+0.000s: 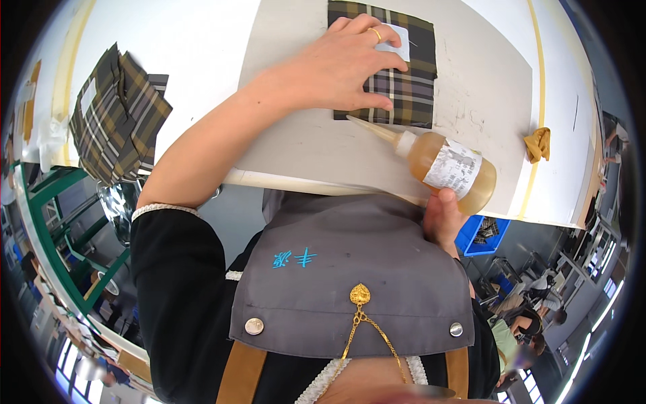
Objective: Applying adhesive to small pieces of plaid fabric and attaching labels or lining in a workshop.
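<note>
Plaid fabric (402, 93) lies beneath spread left fingers (385, 62) — right fingers (447, 197) grasp an amber bottle (454, 172).

The plaid panel (407, 94) under your left hand (350, 64) is matt woven cloth; the pale patch (402, 42) on it looks smooth, like paper. Your bottle (452, 172) appears to be translucent, slightly glossy plastic, and its paper label (464, 161) is worn and rough. The grey board (296, 145) is matt, smooth but scuffed. The stacked plaid pieces (111, 128) are matt cloth too. Your grey apron (336, 236) is matt fabric with a shiny metal snap (254, 326). Your pendant (360, 294) and ring (375, 34) are glossy, gold-coloured metal. The mustard scrap (537, 145) is crumpled, cloth-like; the blue crate (465, 239) looks plastic.
</note>
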`<move>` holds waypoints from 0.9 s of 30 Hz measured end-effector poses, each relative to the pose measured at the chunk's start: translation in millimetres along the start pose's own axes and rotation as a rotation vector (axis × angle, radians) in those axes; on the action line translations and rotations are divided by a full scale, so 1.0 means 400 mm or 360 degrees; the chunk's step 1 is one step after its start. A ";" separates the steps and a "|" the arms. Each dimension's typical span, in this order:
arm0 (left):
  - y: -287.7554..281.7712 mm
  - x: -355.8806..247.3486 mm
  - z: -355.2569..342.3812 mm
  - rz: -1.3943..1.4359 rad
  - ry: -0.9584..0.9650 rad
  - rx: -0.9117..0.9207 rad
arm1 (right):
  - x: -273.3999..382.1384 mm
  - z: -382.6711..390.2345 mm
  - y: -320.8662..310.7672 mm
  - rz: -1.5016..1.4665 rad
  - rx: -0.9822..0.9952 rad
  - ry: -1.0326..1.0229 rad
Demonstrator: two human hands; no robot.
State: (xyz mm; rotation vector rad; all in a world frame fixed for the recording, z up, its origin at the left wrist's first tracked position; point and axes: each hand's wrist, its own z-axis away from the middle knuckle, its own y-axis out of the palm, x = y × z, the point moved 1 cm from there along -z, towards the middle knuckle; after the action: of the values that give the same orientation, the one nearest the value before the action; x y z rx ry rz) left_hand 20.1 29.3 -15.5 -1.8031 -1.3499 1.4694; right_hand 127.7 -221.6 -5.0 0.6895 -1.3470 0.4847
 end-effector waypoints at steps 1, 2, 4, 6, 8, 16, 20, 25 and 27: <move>0.000 0.001 -0.002 -0.0005 -0.0009 -0.0003 | 0.000 -0.004 0.007 0.0007 0.0036 0.0019; 0.000 0.001 -0.004 -0.0011 -0.0012 -0.0012 | -0.002 -0.010 0.011 0.0005 0.0045 0.0020; 0.001 0.002 -0.004 -0.0017 -0.0031 -0.0032 | -0.005 -0.025 0.023 0.0049 0.0207 -0.0051; 0.003 0.012 -0.008 0.0090 -0.0041 -0.0135 | 0.029 -0.076 0.037 -0.0340 0.0206 0.0193; -0.017 0.023 -0.015 0.0167 -0.0076 -0.0210 | 0.049 -0.146 0.027 -0.0994 0.0301 0.0553; -0.073 0.101 0.001 0.0041 -0.0410 -0.0262 | 0.057 -0.290 0.048 0.0113 0.0376 -0.0250; -0.066 0.133 0.007 0.0108 -0.0455 -0.0267 | 0.059 -0.307 0.093 0.0366 0.0474 -0.0436; -0.070 0.139 0.002 0.0087 -0.0452 -0.0272 | 0.066 -0.318 0.127 0.0418 0.0479 -0.0425; -0.071 0.140 0.000 0.0100 -0.0454 -0.0267 | 0.066 -0.321 0.131 0.0451 0.0514 -0.0403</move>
State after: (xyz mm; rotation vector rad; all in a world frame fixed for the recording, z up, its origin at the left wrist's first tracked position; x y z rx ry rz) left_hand 6.3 90.3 -19.2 -1.8020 -1.6093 1.7457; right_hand 188.1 -96.5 20.3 0.8487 -1.6342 0.8791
